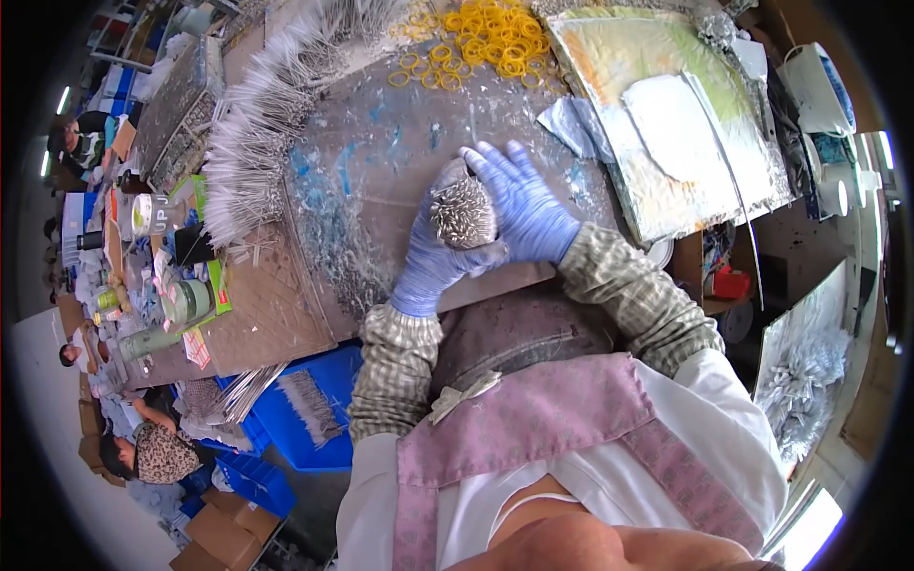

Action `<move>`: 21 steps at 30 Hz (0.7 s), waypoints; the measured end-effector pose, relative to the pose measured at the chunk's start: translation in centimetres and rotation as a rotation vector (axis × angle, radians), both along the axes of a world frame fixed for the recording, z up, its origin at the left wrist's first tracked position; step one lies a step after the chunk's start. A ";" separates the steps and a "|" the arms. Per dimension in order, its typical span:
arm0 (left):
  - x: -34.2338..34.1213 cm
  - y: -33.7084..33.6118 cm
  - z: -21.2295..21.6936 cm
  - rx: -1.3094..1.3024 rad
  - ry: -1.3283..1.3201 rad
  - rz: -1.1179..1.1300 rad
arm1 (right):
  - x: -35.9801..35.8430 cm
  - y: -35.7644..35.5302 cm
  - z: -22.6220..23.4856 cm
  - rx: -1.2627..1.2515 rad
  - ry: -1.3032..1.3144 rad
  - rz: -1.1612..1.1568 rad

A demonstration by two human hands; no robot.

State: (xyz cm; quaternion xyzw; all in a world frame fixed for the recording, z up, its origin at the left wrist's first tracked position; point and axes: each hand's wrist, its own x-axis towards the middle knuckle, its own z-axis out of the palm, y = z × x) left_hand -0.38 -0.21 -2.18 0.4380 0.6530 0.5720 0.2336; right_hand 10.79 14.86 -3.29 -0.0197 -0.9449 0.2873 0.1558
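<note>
Upright between my two hands is a round bundle of thin sticks [463, 215], its many silvery-grey ends facing up. My left hand [428, 262], in a blue-striped glove, curls around the bundle's left and near side. My right hand [529, 202], gloved the same way, presses against the bundle's right side, its fingers reaching past the far edge and its thumb along the near side. The lower part of the bundle is hidden by the hands. Beneath lies a dark, paint-stained work table [362, 190].
Bunches of thin white sticks [252, 143] line the table's left side. Yellow rubber bands [500, 38] lie piled at the far edge. On the right is a stained, plastic-covered board [609, 76] beside a crumpled blue cloth [576, 128]. Blue bins [319, 400] stand lower left; other people work farther left.
</note>
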 end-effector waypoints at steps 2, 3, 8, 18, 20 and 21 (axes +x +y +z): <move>1.1 -0.3 -0.4 -0.002 -0.228 0.031 | -1.3 -0.5 0.4 -0.190 0.119 -0.008; 1.4 -0.8 -0.8 -0.006 -0.464 0.076 | -1.6 -0.4 1.3 -0.190 0.122 -0.001; 0.9 -0.4 2.9 0.199 -0.539 -0.022 | -1.3 1.4 3.7 -0.616 -0.241 0.288; 0.8 1.0 1.2 0.065 0.276 0.149 | -0.4 1.4 -0.5 0.222 -0.023 0.028; -0.6 0.8 1.0 -0.080 0.906 0.046 | -0.8 1.5 0.1 0.179 -0.026 -0.013; -0.1 0.0 0.3 -0.086 0.898 0.046 | -0.5 0.7 0.6 0.127 -0.032 -0.062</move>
